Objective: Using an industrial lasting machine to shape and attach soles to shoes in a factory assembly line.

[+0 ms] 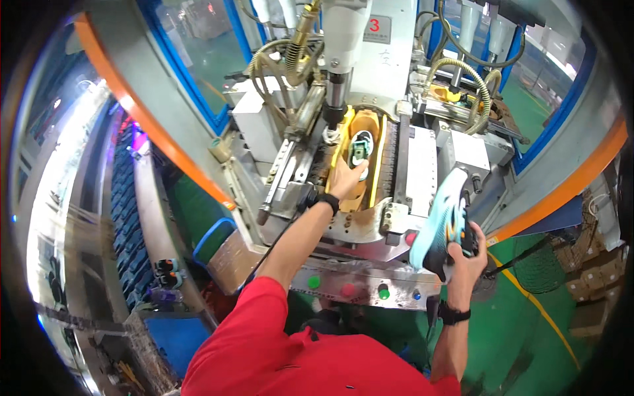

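In front of me, my left hand (347, 177) reaches into a press machine, its thumb and fingers closed at the near end of a shoe (360, 142). This shoe has black, white and green parts and lies between the yellow pads (379, 162) of the press bed. Part of it is hidden by the fingers. Off to the right, my right hand (467, 254) grips a light-blue sports shoe (436, 221) with black and orange parts. That shoe is tilted, one end pointing up and away, outside the press.
A front panel (363, 290) with coloured buttons runs below the press bed. Above the bed hangs a metal press cylinder (335, 92). Orange-edged frame posts (148, 142) curve at both sides. A conveyor (129, 218) is at left; cardboard boxes (594, 287) stand at right.
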`<state>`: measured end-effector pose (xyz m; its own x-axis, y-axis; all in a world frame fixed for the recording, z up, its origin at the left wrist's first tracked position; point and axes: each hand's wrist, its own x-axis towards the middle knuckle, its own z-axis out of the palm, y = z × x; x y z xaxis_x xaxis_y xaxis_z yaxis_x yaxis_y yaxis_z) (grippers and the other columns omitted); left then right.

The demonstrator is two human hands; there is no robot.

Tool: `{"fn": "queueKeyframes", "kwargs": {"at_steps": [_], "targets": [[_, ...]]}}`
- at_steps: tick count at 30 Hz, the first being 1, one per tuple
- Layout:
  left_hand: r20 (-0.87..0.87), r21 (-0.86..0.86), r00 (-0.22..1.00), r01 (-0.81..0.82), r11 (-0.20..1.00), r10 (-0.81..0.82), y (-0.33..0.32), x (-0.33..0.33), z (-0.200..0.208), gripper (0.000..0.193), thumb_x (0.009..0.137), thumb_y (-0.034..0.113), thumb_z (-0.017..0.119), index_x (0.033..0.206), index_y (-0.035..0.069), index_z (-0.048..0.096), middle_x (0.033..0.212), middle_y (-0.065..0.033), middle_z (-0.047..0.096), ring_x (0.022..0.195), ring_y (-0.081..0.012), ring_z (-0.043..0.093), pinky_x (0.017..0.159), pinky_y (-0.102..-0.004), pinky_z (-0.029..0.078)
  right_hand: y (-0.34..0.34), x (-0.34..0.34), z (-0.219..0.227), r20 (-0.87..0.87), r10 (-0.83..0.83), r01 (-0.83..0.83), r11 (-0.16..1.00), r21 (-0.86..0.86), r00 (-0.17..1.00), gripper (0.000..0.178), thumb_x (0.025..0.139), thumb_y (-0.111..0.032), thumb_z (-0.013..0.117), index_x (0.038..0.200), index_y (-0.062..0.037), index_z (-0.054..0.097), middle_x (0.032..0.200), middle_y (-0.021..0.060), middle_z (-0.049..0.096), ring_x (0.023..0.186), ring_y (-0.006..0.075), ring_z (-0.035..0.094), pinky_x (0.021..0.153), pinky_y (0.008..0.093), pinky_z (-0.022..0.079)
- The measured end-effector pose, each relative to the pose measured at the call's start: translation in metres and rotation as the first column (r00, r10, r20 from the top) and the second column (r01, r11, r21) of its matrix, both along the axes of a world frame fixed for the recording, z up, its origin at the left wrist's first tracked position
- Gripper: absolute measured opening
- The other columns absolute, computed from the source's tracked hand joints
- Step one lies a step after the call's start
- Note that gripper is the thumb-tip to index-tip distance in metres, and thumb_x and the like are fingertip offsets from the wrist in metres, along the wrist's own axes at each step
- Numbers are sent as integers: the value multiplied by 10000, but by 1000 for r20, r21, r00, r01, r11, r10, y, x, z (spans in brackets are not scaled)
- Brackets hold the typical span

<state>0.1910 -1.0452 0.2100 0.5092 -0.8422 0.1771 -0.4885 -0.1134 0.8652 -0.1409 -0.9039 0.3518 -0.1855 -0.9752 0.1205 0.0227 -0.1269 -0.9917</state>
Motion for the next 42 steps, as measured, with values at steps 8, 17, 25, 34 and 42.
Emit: {"fn": "queueKeyframes", "kwargs": {"at_steps": [8, 17, 25, 34, 42], "targets": [[34, 404, 998, -62, 913, 53, -89, -7, -21, 581, 733, 132, 623, 1239, -72, 423, 1224, -316, 536, 1135, -449, 547, 959, -491, 450, -18, -28, 0, -310, -336, 340, 939, -42, 889, 547, 680, -14, 642, 1220, 12, 559, 1111, 72, 593, 956, 160, 581, 871, 286, 468], [-965, 66, 262, 292, 954, -14, 88, 22, 65, 223, 828, 149, 733, 994, 20, 656, 896, -61, 686, 766, -163, 657, 659, -296, 548, -243, 71, 20, -724, 108, -118, 992, 37, 682, 523, 617, -232, 760, 1047, 45, 645, 950, 153, 674, 827, 226, 643, 740, 323, 504], [-913, 41, 408, 9, 999, 34, 328, 69, 116, 596, 792, 134, 757, 1290, -73, 503, 1165, -92, 621, 1047, -174, 610, 957, -319, 467, -297, 287, -96, -896, 243, -125, 970, 211, 372, 516, 704, -322, 742, 1024, 62, 616, 998, 253, 683, 943, 391, 672, 837, 435, 533], [-854, 129, 346, -581, 804, 387, 463, 49, 95, 327, 871, 169, 670, 1131, -12, 587, 987, -78, 664, 844, -180, 673, 676, -302, 559, -238, 282, -135, -876, -78, -330, 908, -260, 476, 412, 785, -133, 620, 1133, 2, 445, 919, 244, 641, 872, 426, 645, 780, 510, 517], [-892, 213, 176, -650, 730, 417, 437, 9, 96, 213, 894, 170, 654, 1030, 12, 609, 923, -65, 662, 758, -192, 669, 593, -292, 537, 59, 228, -150, -673, 547, -812, 567, -139, 497, 157, 823, -112, 588, 961, -37, 589, 920, 146, 606, 862, 337, 617, 697, 423, 530]]}}
